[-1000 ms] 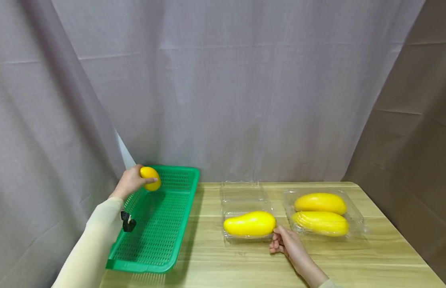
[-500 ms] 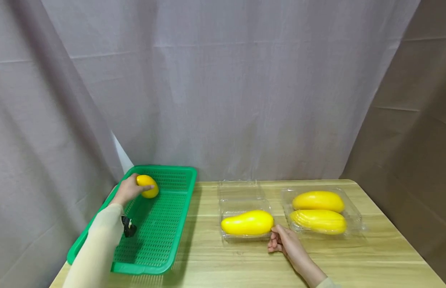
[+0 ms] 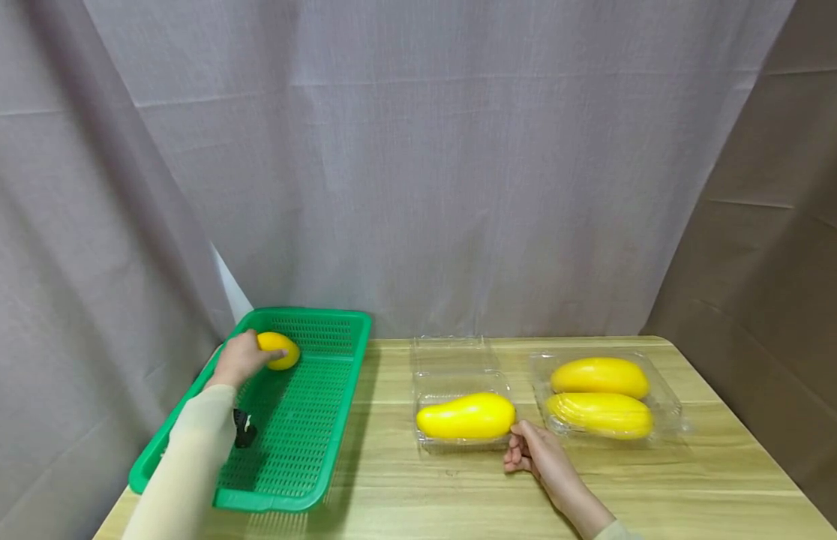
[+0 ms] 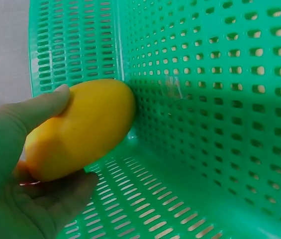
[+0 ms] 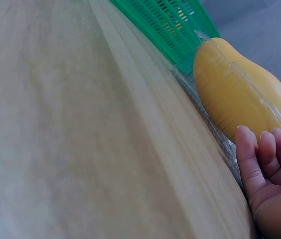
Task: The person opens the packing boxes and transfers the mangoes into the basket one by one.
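Observation:
My left hand [image 3: 238,360] is inside the green basket [image 3: 347,397], holding a yellow papaya [image 4: 88,124] near the far end. In the left wrist view its thumb lies over the fruit and its fingers are underneath; the papaya's far tip is right at the basket wall. With thumb and forefinger, my right hand [image 3: 543,461] pinches the near right edge of an open clear plastic box [image 3: 452,384]. A second papaya [image 3: 467,417] lies in that box, thick end toward this hand. The right wrist view shows the other fingers loosely bent beside the box.
Right of the open box stands another clear plastic box [image 3: 673,409] with two papayas [image 3: 599,377] in it. All of it is on a wooden table [image 3: 418,499]. Grey curtains [image 3: 459,187] hang behind and on both sides.
My left hand has lowered the papaya deeper into the basket, with very little movement in the last half second. My right hand has stayed at the box edge.

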Tool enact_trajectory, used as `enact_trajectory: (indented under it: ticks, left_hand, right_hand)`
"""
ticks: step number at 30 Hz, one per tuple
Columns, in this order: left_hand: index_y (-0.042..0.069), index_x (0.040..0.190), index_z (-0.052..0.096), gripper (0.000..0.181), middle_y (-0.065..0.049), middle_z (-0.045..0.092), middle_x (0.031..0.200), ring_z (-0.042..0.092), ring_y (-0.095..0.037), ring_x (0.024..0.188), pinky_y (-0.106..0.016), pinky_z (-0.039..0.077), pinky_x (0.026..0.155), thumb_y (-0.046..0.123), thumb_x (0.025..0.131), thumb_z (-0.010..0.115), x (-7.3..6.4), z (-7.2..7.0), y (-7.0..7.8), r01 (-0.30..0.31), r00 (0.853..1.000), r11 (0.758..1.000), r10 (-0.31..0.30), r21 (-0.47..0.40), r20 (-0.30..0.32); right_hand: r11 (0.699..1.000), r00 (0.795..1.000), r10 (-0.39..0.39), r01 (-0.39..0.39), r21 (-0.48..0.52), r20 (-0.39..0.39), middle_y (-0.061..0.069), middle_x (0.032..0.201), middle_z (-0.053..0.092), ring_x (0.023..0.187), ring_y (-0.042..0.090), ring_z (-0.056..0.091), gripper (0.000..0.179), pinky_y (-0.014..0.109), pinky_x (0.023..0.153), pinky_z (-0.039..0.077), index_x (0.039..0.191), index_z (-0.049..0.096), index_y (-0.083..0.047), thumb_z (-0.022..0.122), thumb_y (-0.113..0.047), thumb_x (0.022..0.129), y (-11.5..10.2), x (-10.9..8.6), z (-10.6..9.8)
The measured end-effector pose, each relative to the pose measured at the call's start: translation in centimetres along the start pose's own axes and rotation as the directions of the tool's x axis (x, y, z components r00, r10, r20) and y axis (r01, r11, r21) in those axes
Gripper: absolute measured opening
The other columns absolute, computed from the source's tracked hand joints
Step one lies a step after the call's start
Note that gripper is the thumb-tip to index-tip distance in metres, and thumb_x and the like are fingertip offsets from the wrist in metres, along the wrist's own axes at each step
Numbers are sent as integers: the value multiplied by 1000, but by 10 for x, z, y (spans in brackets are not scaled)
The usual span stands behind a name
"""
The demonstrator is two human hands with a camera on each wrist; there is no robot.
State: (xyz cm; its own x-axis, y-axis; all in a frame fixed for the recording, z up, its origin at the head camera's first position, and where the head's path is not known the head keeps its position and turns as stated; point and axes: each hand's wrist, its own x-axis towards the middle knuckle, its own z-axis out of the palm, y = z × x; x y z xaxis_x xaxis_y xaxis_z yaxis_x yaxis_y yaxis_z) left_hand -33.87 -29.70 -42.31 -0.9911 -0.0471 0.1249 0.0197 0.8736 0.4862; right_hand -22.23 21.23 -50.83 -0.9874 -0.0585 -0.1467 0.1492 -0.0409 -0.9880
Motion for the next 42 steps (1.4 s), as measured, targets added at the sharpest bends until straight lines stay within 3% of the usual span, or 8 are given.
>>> enact_trajectory:
  ticks: [6, 11, 15, 18, 25, 35, 42]
  left_hand:
    - [4, 79, 52, 44, -13, 49, 81, 44, -26, 69, -36, 36, 58, 41, 88, 74, -6, -5, 9, 26, 999, 996, -28, 89, 15]
    - [6, 73, 54, 43, -26, 58, 100, 45, -27, 71, -37, 38, 59, 39, 87, 77, -9, -8, 11, 23, 999, 987, -28, 159, 29]
    - [6, 73, 55, 40, -22, 59, 89, 45, -24, 68, -36, 37, 58, 37, 86, 77, -9, -8, 14, 16, 999, 985, -24, 170, 45]
    - [5, 75, 55, 40, -13, 49, 75, 45, -25, 68, -38, 39, 56, 36, 85, 78, -9, -8, 16, 28, 998, 984, -36, 174, 42]
    - [-2, 86, 58, 42, -20, 50, 84, 51, -32, 74, -49, 47, 60, 35, 83, 79, -13, -6, 19, 66, 995, 973, -80, 222, 54]
    - [-3, 89, 58, 38, -18, 55, 80, 53, -32, 71, -46, 47, 58, 29, 83, 78, -12, -5, 16, 66, 995, 975, -79, 213, 54]
    - [1, 83, 58, 34, -12, 51, 73, 51, -28, 66, -39, 43, 54, 28, 87, 77, -12, -3, 15, 75, 994, 977, -90, 197, 67]
  right_hand:
    - [1000, 1000, 2, -2, 5, -5, 6, 65, 55, 62, 18, 61, 27, 33, 63, 60, 79, 54, -3, 46, -17, 100, 1, 0, 1]
    - [1000, 1000, 5, -5, 15, 5, 6, 65, 54, 62, 18, 61, 27, 33, 63, 59, 78, 54, -3, 46, -16, 100, 2, 0, 1]
    - [1000, 1000, -6, 6, 13, 3, 6, 65, 54, 61, 17, 60, 27, 32, 62, 59, 78, 54, -3, 44, -16, 100, 1, 0, 0]
    - [1000, 1000, -14, 14, 11, 1, 6, 65, 55, 61, 17, 60, 27, 32, 62, 59, 78, 54, -3, 44, -16, 100, 1, 0, 0]
    - [1000, 1000, 2, -1, 24, -13, 6, 65, 54, 61, 17, 60, 27, 32, 62, 59, 77, 54, -4, 45, -15, 100, 1, 1, 0]
    - [999, 1000, 3, -3, 33, -1, 6, 65, 54, 61, 16, 60, 27, 32, 63, 59, 77, 54, -4, 45, -15, 101, -4, 1, 0]
    - [999, 1000, 1, -1, 32, -6, 5, 65, 54, 61, 16, 60, 27, 32, 63, 59, 77, 54, -4, 45, -15, 100, -5, 1, 1]
